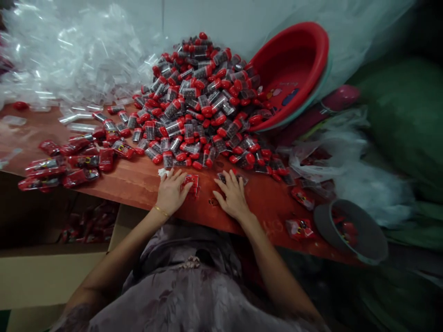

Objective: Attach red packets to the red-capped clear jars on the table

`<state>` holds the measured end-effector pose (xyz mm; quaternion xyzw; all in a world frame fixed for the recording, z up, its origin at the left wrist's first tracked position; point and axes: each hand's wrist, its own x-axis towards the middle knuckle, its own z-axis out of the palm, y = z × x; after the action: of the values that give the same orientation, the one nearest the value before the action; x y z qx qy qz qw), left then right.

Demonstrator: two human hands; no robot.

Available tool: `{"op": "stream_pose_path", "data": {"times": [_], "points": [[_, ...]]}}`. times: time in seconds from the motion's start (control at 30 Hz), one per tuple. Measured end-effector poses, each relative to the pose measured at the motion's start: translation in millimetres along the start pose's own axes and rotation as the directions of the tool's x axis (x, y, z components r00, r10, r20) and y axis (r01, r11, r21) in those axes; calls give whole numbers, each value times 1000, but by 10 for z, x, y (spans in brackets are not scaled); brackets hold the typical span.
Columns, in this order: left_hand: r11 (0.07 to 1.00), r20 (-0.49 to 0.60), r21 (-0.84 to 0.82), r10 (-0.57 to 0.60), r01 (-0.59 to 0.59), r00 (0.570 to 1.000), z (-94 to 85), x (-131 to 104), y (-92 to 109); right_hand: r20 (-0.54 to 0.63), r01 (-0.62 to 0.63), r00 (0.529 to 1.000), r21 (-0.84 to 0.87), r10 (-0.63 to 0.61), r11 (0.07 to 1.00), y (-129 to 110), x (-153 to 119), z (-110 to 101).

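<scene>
One small red packet (194,181) lies flat on the reddish-brown table (133,184), near its front edge, partly hidden by the person's left hand (171,191). It is shiny, with pale markings too small to read. The left grip is apart, thumb and fingers spread at the packet's side. The right grip is apart too: the right hand (231,196) rests with its fingers over a dark, clear-walled tube (222,178), mostly covered by them. A white scrap (161,172) sits by the left fingertips.

Just beyond both hands, a tall pile (194,113) of red-capped tubes with dark contents blocks the middle of the table. A red basin (294,60) leans tilted at its right side, its low rim against the tubes. Clear empties (90,55) heap up at the far left; nearer, glossy red packs (83,161) lie in a cluster. Along the right stand a crumpled plastic bag (367,177) and a tipped grey bowl (370,240) with red pieces inside. Below the table's left edge, an open box (51,276) holds more red packs.
</scene>
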<state>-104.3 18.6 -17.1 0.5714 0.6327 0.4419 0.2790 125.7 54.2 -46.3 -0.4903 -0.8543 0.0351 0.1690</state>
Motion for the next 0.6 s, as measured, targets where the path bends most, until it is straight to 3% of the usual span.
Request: {"op": "stream_pose_path", "data": {"times": [0.13,0.27,0.43,0.5,0.6], "points": [[964,82,236,104,-120,991,153,-18,-147,-120,-39,991,93,50,995,-292,-119,39],[904,135,361,193,-229,972,126,-151,-252,-147,-32,988,135,51,990,-537,-67,188],[820,144,469,296,-328,944,91,-173,-300,-139,-8,990,74,18,997,-671,19,353],[823,64,484,306,-298,950,8,-129,-318,-147,-1,989,54,9,999,-683,18,369],[852,-181,517,209,-87,961,-192,-4,-358,-161,23,987,48,-14,999,-690,2,354]]}}
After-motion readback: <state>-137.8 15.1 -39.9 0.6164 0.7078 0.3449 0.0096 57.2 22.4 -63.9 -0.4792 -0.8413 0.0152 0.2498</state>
